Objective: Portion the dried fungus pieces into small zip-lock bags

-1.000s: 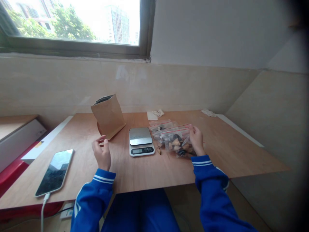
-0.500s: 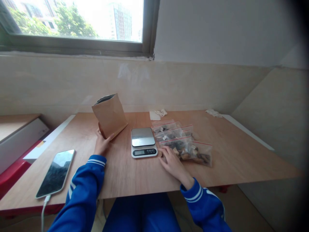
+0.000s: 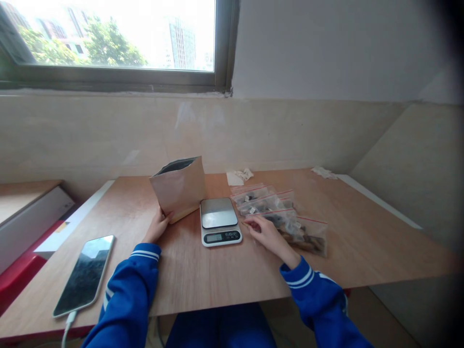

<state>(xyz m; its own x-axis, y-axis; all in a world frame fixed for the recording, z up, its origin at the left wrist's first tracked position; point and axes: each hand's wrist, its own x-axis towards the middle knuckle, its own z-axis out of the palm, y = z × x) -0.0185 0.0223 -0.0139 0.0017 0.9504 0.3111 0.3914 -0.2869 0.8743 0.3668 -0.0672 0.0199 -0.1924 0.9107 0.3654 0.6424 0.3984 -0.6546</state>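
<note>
My left hand point(image 3: 158, 226) is closed around the lower left corner of a brown paper pouch point(image 3: 183, 188), whose open top shows a dark inside. The pouch stands tilted just left of a digital kitchen scale point(image 3: 219, 215) with a bare steel plate and a dim display. To the right of the scale, my right hand point(image 3: 264, 233) has its fingertips pinched on a small tan piece point(image 3: 245, 223), too small to name. Several red-lined zip bags point(image 3: 311, 234) with dark and brown dried pieces overlap beside and behind that hand.
A phone point(image 3: 85, 275) with a white charging cable point(image 3: 68, 323) lies at the front left of the wooden table point(image 3: 197, 280). A white paper point(image 3: 235, 179) and crumpled tissues point(image 3: 324, 172) are near the wall, below the window point(image 3: 108, 38).
The pouch has swung to the right, closer to the scale, with its mouth turned more toward me. My right hand has lifted slightly from the zip bags, fingertips pinched together.
</note>
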